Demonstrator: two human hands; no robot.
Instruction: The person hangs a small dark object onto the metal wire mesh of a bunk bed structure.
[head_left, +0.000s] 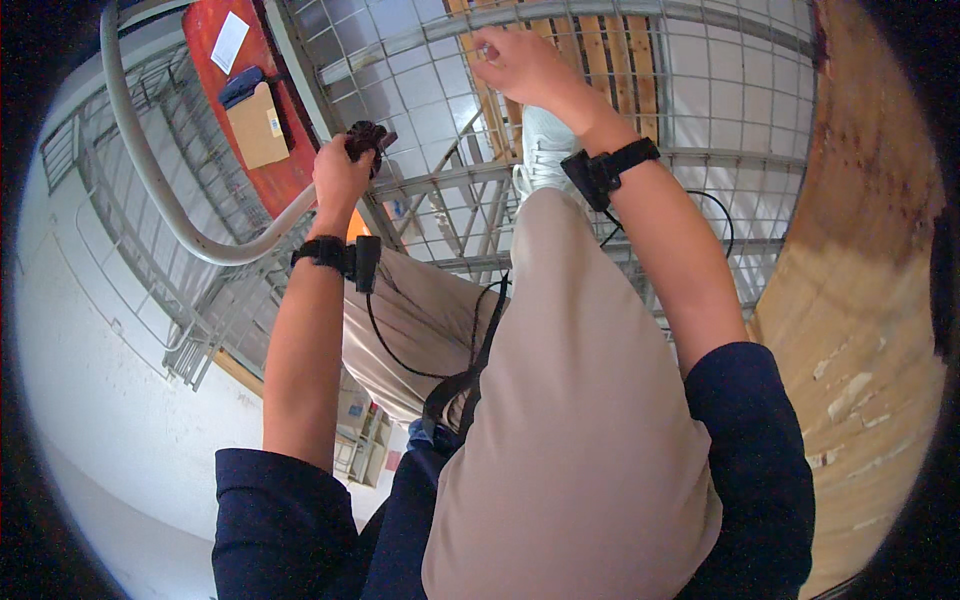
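Note:
My left hand (342, 178) is closed round a dark, lumpy object (370, 142) with a short stub on one side; I cannot make out its kind. The hand is beside the end of a curved grey tube rail (230, 250). At the top, my right hand (528, 66) is held over the wire mesh (420, 100), its fingers curled together at the tips. Whatever lies between those fingertips is too small to name. Just below this hand a white laced shoe (548, 140) stands at the mesh. Black straps with small dark boxes sit on both wrists.
A red panel (215, 75) at upper left bears a brown cardboard piece (258, 128), a dark blue item (242, 88) and a white sheet (230, 42). Wooden slats (620, 70) show behind the mesh. A scuffed wooden board (860, 330) runs down the right. Black cables hang by my legs.

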